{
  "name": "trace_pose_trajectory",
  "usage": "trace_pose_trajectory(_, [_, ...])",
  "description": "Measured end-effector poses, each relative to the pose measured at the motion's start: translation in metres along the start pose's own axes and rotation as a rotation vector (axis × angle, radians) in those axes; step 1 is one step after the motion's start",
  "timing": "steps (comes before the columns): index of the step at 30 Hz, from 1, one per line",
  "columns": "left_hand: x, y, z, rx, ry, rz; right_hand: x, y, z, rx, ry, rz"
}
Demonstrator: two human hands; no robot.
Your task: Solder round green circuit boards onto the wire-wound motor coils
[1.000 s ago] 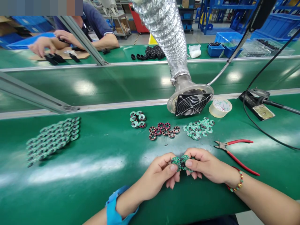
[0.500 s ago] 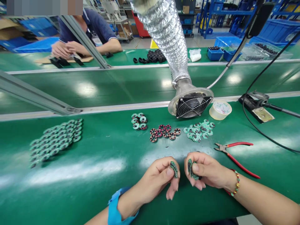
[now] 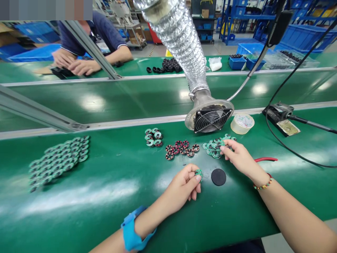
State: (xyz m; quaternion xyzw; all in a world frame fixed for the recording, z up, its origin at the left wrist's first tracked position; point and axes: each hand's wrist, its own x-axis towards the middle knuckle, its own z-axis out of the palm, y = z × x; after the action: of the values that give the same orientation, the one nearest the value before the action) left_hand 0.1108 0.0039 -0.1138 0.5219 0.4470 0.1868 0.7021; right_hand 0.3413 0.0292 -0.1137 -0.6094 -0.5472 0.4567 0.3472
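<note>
The right hand (image 3: 238, 158), fingers pinched on the green ring pile (image 3: 214, 147), sits at two o'clock of the left hand (image 3: 184, 186), which grips a small ring board (image 3: 199, 173): light, stiff, best held by its rim.

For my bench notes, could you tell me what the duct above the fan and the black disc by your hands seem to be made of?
Duct: looks like flexible aluminium foil hose, shiny, crinkled and ribbed. Black disc: flat and matte, perhaps rubber or foam; the look leaves it open.
</note>
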Motion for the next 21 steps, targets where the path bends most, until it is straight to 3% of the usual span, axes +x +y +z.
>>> trace_pose_trajectory(3, [0.012, 0.014, 0.001, 0.359, -0.039, 0.069, 0.001, 0.003, -0.002, -0.162, -0.017, -0.055])
trace_pose_trajectory(6, [0.029, 0.029, 0.005, 0.724, -0.006, 0.196, 0.0, 0.001, -0.005, -0.286, 0.033, -0.075])
trace_pose_trajectory(13, [0.072, 0.048, 0.023, 1.016, 0.077, 0.246, 0.01, 0.008, -0.018, -0.323, 0.215, -0.108])
trace_pose_trajectory(21, [0.088, 0.048, 0.031, 1.279, 0.221, 0.254, 0.018, 0.019, 0.001, -0.24, 0.172, -0.278])
